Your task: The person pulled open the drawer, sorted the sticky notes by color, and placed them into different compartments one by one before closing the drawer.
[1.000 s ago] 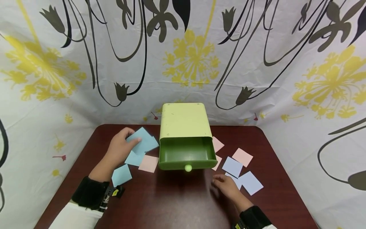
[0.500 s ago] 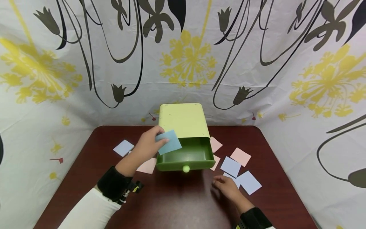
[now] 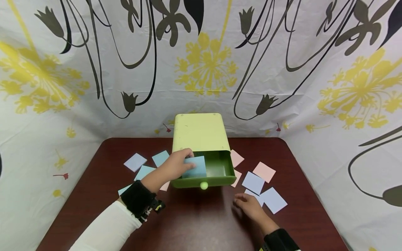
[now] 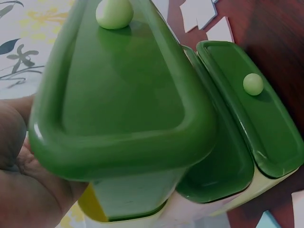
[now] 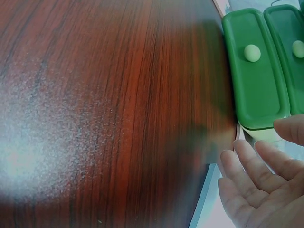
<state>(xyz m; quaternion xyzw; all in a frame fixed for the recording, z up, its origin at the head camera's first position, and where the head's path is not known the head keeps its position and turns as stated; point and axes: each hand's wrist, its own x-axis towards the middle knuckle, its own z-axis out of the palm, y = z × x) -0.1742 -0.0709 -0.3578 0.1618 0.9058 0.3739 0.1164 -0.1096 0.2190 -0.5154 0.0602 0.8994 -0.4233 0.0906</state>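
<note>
At frame centre, the left hand [image 3: 176, 164] pinches a blue card [image 3: 195, 167] over the open green drawer [image 3: 220, 174], judged ready for release, while the right hand [image 3: 249, 205] rests open, holding nothing.

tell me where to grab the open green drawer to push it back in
Best bet is the small round knob on the drawer front, pinched from the near side of the table. It sticks out alone at the panel's middle, and the front faces the person. The left hand holds a blue note over the drawer, so the right hand looks freer.

Dark wood table [image 3: 194, 223]: green drawer box [image 3: 201, 134] at back centre; blue and pink paper squares [image 3: 263, 172] scattered either side.
</note>
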